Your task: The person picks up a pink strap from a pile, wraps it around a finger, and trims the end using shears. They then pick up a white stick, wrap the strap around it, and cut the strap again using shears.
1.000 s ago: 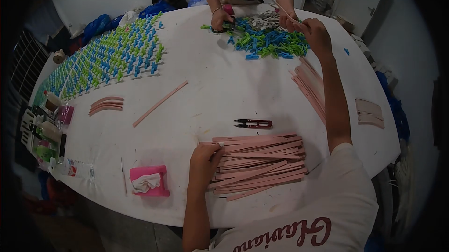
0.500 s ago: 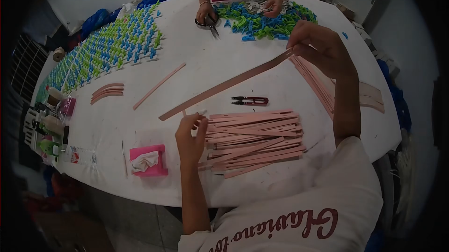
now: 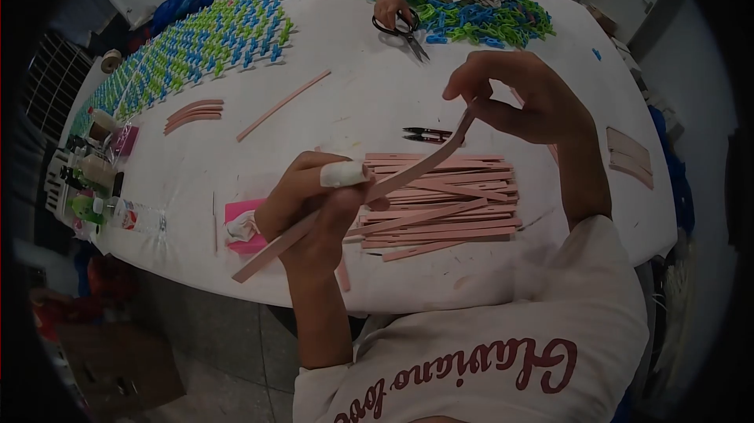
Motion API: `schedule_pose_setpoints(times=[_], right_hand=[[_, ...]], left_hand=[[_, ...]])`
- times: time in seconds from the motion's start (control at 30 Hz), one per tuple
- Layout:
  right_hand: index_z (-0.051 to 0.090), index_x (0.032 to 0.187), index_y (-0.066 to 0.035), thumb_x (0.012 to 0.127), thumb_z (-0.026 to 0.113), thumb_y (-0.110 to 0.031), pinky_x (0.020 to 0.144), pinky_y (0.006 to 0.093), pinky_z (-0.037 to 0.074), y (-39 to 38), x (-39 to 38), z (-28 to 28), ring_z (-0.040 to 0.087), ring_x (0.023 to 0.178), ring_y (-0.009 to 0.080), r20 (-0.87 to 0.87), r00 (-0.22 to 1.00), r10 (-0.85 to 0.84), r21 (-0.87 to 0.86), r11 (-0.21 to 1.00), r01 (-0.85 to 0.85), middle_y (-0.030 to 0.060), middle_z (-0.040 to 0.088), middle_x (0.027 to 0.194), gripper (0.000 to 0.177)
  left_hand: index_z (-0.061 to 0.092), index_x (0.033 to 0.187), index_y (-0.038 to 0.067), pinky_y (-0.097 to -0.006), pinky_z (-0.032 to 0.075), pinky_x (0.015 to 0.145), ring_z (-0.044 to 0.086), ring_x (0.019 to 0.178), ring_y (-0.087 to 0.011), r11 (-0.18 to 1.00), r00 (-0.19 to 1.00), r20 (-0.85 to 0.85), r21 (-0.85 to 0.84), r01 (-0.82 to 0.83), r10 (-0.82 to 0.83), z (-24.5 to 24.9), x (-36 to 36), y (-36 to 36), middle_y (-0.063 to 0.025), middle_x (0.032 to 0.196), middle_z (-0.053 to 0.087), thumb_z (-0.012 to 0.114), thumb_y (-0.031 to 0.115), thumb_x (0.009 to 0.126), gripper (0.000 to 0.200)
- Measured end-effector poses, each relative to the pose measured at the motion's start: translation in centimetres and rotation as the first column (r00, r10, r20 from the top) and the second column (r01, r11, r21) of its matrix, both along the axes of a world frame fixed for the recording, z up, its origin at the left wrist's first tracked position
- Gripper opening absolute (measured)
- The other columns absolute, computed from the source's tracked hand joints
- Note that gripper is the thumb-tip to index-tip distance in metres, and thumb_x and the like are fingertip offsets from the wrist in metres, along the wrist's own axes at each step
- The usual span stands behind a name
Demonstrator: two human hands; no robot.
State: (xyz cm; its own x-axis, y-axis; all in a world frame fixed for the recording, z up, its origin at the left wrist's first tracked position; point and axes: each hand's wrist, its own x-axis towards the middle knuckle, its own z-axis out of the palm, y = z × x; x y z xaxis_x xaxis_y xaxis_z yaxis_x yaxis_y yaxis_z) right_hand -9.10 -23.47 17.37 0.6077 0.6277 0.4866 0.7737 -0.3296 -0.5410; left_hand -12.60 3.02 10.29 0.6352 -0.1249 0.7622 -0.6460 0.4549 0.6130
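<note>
A long pink strap (image 3: 428,162) is stretched between my two hands, bending up toward the right. My left hand (image 3: 318,203), with white tape around one finger, pinches its middle, and the strap's free end slants down past the wrist. With thumb and index finger, my right hand (image 3: 530,97) grips the upper end. Below and between the hands lies a pile of similar pink straps (image 3: 440,223), some with small slots. Thread snips (image 3: 428,135) rest just behind the pile. Another pink strip (image 3: 343,277) pokes out below my left hand, mostly hidden by it.
Across the table a person's hand (image 3: 390,7) holds scissors (image 3: 411,40) beside blue and green clips (image 3: 479,18). Rows of clips (image 3: 204,42) cover the far left. A pink tissue box (image 3: 245,207) stands left of my hand; bottles (image 3: 98,168) line the left edge. Flat pink pieces (image 3: 628,156) lie right.
My left hand has come up and closed on the strap's middle. My right hand has moved slightly left and down, and the strap now bends. The view has shifted.
</note>
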Motion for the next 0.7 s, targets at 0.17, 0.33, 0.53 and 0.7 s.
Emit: schedule_pose_setpoints(times=[0.17,0.33,0.53,0.7], right_hand=[[0.064,0.107,-0.004,0.074,0.065,0.001,0.05,0.0273,0.045,1.6,-1.5,0.4,0.058,0.06,0.013,-0.041,0.992,0.122,0.032,0.992,-0.121,0.0058,0.064,0.078,0.033],[0.067,0.104,-0.006,0.071,0.069,-0.001,0.047,0.0262,0.043,2.4,-1.6,0.3,0.057,0.057,0.0121,0.162,0.972,0.173,-0.014,0.985,-0.173,0.004,0.064,0.071,0.033],[0.069,0.1,-0.008,0.072,0.072,-0.007,0.046,0.0258,0.04,2.8,-1.8,0.2,0.055,0.056,0.0118,0.192,0.968,0.164,-0.021,0.986,-0.163,0.0039,0.064,0.07,0.029],[0.07,0.099,-0.01,0.073,0.072,-0.012,0.046,0.0273,0.038,2.8,-1.7,-0.3,0.052,0.054,0.0122,0.207,0.96,0.189,-0.051,0.982,-0.182,0.0023,0.061,0.067,0.026]], left_hand=[[0.059,0.1,-0.005,-0.0326,0.057,0.054,0.065,0.075,-0.0204,0.984,0.961,-0.253,-0.106,-0.144,0.114,-0.3,-0.7,0.2,-0.0183,0.089,0.062,0.048,-0.001,0.089,0.016],[0.059,0.1,-0.005,-0.0319,0.058,0.054,0.064,0.074,-0.0195,0.989,0.975,-0.203,-0.098,-0.111,0.089,-0.3,-1.0,0.4,-0.017,0.088,0.061,0.05,-0.001,0.089,0.015],[0.06,0.099,-0.003,-0.0302,0.057,0.051,0.063,0.072,-0.017,0.988,0.981,-0.151,-0.078,-0.136,0.124,-0.3,-1.1,0.9,-0.0143,0.086,0.06,0.05,-0.001,0.088,0.015],[0.057,0.112,0.001,-0.0338,0.058,0.057,0.063,0.079,-0.0211,0.999,1.0,-0.018,0.033,-0.02,0.02,-0.8,-1.1,2.7,-0.0167,0.096,0.058,0.056,0.007,0.088,0.024]])
